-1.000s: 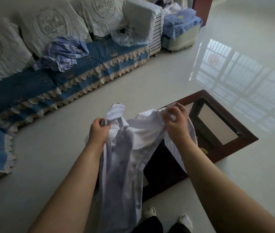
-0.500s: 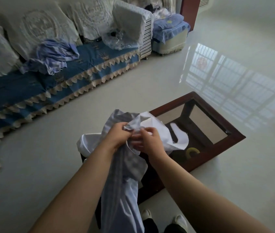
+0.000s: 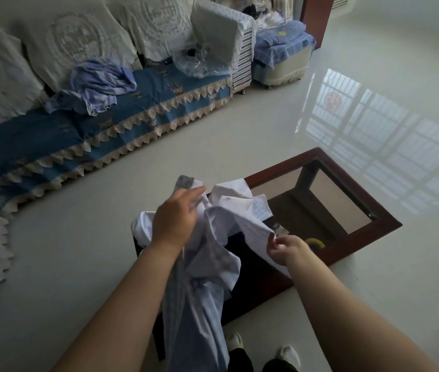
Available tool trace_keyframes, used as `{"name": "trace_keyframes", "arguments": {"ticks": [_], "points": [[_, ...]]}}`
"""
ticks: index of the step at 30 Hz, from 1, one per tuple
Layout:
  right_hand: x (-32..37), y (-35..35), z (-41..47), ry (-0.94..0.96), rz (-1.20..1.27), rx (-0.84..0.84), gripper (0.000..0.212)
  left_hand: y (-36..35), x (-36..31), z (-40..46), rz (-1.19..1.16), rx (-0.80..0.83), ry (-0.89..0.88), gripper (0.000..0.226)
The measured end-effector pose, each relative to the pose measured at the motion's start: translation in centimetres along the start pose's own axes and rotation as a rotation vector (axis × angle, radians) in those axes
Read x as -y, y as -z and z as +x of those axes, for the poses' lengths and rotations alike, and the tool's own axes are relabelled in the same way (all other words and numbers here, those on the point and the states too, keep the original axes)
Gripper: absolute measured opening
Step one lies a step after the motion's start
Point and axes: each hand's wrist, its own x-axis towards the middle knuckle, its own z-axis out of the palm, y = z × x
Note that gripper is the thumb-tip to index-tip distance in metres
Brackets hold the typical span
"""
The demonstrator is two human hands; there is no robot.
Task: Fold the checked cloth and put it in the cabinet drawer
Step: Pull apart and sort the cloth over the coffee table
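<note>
Pale checked cloth [image 3: 213, 253] hangs bunched, unfolded, above the floor.

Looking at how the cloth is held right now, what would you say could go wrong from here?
The pale checked cloth is bunched, with a long tail hanging toward the white-socked feet, so it may drag or crease. The right hand pinches only an edge, which might slip. The left hand grips a crumpled wad, which may spoil the fold.

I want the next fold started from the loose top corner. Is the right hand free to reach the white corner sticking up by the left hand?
Probably yes. The right hand pinches only an edge of the checked cloth; nothing lies between it and the raised corner beside the left hand.
</note>
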Motion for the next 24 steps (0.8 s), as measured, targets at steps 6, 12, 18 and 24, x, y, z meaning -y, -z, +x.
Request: {"name": "trace_keyframes", "arguments": {"ticks": [6,12,18,24], "points": [[2.4,-2.5,-4.2,0.393,-0.064,0.313,0.018,2.5,1.8,1.9,0.234,-0.178,0.229,0.031],[1.5,-4.4,-11.5,0.732,-0.230,0.494,0.025,6.2,0.7,5.6,0.072,-0.309,0.382,0.040],[-3.4,-5.0,-13.2,1.145,-1.041,0.672,0.031,2.7,-3.2,6.1,-0.723,-0.053,0.872,0.043],[-4.7,-3.1,-12.9,1.235,-1.512,0.890,0.021,-1.8,-4.1,1.6,-1.236,0.137,1.007,0.043]]}}
